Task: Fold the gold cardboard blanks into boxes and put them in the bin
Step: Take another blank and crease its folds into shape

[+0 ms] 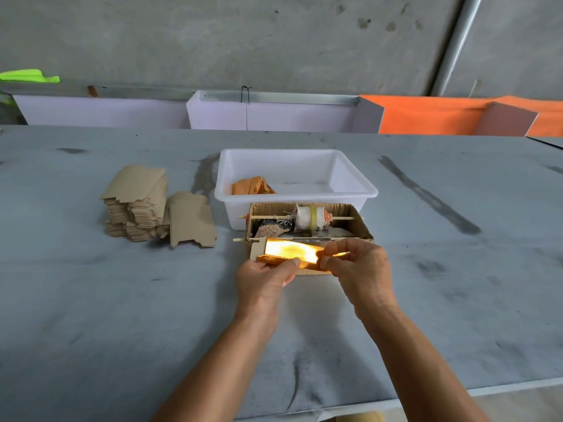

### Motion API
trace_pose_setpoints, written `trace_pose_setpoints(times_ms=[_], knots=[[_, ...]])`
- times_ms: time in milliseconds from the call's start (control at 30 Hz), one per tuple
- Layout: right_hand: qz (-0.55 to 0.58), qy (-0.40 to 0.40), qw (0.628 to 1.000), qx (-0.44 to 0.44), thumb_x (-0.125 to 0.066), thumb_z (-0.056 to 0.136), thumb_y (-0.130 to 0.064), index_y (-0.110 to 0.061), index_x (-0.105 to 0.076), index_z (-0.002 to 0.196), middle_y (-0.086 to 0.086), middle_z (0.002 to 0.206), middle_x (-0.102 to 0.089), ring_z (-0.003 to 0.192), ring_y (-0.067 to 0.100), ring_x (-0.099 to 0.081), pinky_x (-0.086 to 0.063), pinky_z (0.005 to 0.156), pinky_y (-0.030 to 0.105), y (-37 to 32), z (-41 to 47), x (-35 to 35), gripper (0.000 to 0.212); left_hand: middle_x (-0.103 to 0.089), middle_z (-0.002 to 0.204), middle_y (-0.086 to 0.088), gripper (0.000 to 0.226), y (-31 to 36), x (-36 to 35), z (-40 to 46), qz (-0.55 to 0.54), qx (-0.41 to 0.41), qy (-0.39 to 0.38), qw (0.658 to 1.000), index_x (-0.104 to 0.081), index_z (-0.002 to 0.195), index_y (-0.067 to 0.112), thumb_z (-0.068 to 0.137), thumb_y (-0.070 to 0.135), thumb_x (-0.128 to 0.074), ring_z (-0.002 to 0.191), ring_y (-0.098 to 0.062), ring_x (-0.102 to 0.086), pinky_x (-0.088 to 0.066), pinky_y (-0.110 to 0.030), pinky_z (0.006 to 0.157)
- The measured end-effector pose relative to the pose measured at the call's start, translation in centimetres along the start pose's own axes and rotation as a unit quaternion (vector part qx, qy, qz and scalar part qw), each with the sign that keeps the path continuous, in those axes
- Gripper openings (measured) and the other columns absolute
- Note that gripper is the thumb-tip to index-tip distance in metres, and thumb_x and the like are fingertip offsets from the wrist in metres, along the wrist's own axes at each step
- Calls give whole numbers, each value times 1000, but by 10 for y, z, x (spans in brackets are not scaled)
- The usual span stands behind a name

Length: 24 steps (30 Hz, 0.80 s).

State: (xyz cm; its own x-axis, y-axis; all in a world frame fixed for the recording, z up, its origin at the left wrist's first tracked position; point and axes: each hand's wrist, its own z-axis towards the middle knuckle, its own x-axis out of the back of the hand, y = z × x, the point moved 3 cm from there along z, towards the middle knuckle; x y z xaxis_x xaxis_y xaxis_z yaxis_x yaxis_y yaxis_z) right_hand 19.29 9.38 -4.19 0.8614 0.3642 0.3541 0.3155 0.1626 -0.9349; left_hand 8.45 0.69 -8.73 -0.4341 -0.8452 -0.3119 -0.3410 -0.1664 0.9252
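A gold cardboard blank (292, 252), partly folded and glaring bright, is held just above the table in front of me. My left hand (265, 277) grips its left end, thumb on the near edge. My right hand (358, 266) pinches its right end. Behind it stands the white plastic bin (353, 185) with gold folded boxes (253, 186) lying in its near left corner. A stack of flat blanks (137, 205), brown side up, sits to the left, with a few loose blanks (192, 220) leaning beside it.
An open brown cardboard tray (362, 228) between bin and hands holds a wooden stick with a cloth-wrapped roller (309, 217) and rags. White and orange panels (426, 115) line the table's far edge. The table's near edge (457, 394) runs lower right.
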Motion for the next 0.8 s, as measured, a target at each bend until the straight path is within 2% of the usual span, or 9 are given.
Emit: trace_pose_setpoints(times_ms=[67,167,233,300,400,567,700,800], knots=[[4,-7,1000,0,-73,78,-6,-22,-69,70,-4,70,-71,70,11,-65,-50,61,25,3,-3,0,19,-68,58,0,17,0,0,1,1,3,0,1000,-63,73,4,69,-3,-78,60,-15,-67,-54,-26,65],[41,-20,999,4,-74,77,-6,-20,-69,72,5,76,-72,73,21,-66,-52,65,32,4,-7,2,16,-71,74,-9,18,-2,0,0,-29,16,-7,999,-64,83,0,71,-4,-77,71,-21,-69,-58,-27,67],[65,-33,997,10,-75,76,-5,-20,-70,72,5,72,-71,63,15,-62,-49,58,25,4,-9,2,16,-71,81,-13,18,-2,-1,-1,-41,21,-14,999,-65,86,-1,72,-5,-75,76,-25,-70,-58,-28,68],[91,-50,995,10,-75,76,-2,-16,-70,75,5,68,-70,53,3,-56,-47,52,16,3,-12,1,14,-71,79,-12,14,-1,-3,-3,-50,15,-25,998,-66,81,2,73,-7,-73,75,-25,-70,-58,-28,68],[122,-73,990,11,-74,75,2,-6,-71,80,14,72,-69,47,-3,-53,-44,50,9,2,-15,-1,10,-70,74,-10,13,1,-5,-6,-58,4,-39,998,-66,78,3,74,-9,-71,70,-21,-69,-58,-26,65],[131,-87,987,16,-74,75,1,-1,-70,84,15,71,-66,47,-3,-52,-44,50,9,1,-16,-3,10,-70,66,-6,14,5,-7,-9,-64,-6,-43,997,-65,74,3,75,-11,-69,63,-17,-69,-57,-24,59],[116,-93,989,15,-75,75,-1,-4,-71,86,18,76,-67,48,-1,-51,-45,51,10,-1,-15,-4,12,-70,70,-8,13,5,-5,-10,-58,-5,-37,998,-66,77,2,74,-9,-71,67,-19,-70,-57,-26,63],[103,-95,990,13,-77,73,-4,-9,-72,86,13,71,-65,47,-2,-50,-44,51,10,-2,-15,-4,15,-71,70,-7,13,6,-4,-11,-55,-8,-42,998,-66,77,4,75,-8,-71,68,-18,-70,-57,-26,64]])
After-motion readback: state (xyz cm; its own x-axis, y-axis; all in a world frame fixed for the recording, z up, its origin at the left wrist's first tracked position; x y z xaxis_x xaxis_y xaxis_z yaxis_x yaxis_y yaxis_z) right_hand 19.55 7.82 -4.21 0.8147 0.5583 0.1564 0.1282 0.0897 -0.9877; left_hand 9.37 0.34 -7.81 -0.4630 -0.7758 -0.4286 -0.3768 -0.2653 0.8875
